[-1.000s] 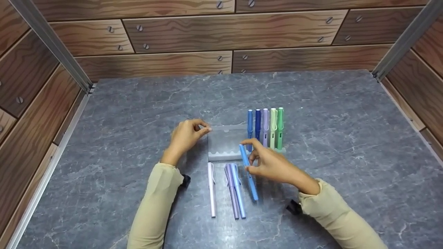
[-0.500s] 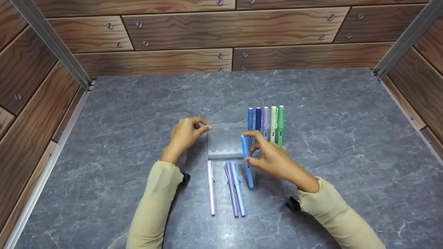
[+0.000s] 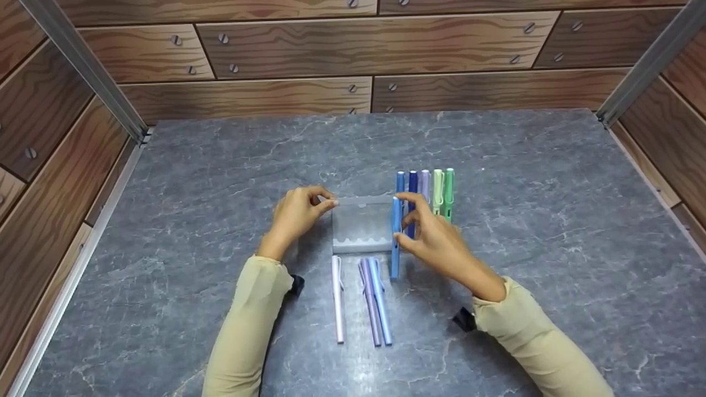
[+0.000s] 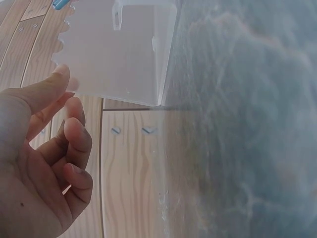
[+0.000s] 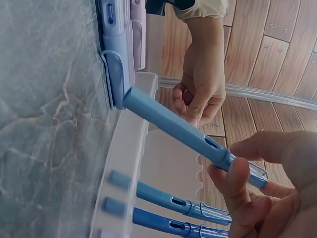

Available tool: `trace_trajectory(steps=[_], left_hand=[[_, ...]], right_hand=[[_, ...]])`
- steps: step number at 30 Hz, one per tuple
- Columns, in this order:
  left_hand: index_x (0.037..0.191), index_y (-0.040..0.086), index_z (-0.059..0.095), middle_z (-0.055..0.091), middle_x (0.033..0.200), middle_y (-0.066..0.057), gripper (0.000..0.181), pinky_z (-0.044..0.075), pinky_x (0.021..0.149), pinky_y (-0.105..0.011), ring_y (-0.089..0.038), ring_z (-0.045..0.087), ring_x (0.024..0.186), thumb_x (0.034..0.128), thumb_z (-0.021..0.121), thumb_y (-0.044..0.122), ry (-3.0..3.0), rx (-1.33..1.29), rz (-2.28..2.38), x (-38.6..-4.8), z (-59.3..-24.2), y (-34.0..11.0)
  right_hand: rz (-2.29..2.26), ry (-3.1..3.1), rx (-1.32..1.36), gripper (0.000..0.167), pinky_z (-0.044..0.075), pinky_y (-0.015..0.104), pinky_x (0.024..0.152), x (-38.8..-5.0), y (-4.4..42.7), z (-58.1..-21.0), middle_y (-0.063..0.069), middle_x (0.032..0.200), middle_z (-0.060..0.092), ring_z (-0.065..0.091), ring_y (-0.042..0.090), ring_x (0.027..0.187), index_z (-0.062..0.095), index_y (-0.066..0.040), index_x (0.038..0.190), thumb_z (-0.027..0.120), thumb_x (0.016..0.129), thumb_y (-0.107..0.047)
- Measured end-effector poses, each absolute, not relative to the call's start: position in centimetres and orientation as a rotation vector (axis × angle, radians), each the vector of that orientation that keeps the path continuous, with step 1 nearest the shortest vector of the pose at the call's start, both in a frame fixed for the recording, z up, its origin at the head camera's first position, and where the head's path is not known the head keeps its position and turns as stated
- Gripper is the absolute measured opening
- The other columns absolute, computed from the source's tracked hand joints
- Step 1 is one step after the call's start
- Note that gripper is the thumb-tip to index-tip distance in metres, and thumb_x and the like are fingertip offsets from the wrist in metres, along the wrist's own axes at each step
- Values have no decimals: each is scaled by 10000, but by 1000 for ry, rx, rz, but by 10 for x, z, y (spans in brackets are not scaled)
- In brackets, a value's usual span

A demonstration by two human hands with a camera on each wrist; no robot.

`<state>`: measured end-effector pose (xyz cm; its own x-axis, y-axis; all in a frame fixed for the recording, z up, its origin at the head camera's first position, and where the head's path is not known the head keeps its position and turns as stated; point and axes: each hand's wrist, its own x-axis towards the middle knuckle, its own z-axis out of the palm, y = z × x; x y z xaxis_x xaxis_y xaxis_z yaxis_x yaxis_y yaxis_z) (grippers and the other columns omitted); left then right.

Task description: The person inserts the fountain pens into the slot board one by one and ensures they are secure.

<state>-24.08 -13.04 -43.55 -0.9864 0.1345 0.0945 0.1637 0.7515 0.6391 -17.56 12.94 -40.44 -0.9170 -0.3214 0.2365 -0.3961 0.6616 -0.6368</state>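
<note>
Case (image 3: 353,248) on tbl (image 3: 220,160); 5 pens (image 3: 425,184) in R half, 3 loose pens (image 3: 371,303) in front, L hand (image 3: 299,214) @ back-L corner.

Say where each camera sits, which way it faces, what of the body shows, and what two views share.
Head: on the head, facing forward and down at the tray; left hand, right hand and sleeves show.
Left wrist: on that wrist, facing the tray where the left hand pinches it; only that hand shows.
Right wrist: on that wrist, facing the blue pen; the right hand holding it shows, with the left hand and sleeve beyond.
Shared by head and right wrist: tray, blue pen, both hands.
</note>
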Motion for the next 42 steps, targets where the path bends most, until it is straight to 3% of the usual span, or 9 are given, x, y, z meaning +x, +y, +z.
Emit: trace_trajectory(steps=[42], left_hand=[[980, 242, 757, 570, 631, 39, 198, 319, 506, -268, -94, 412, 535, 883, 684, 399, -2884, -239, -1071, -241, -436, -130]], right_hand=[[753, -2338, 599, 598, 373, 272, 410, -194, 120, -420, 123, 902, 735, 521, 115, 466, 424, -115, 1305, 746, 803, -62]])
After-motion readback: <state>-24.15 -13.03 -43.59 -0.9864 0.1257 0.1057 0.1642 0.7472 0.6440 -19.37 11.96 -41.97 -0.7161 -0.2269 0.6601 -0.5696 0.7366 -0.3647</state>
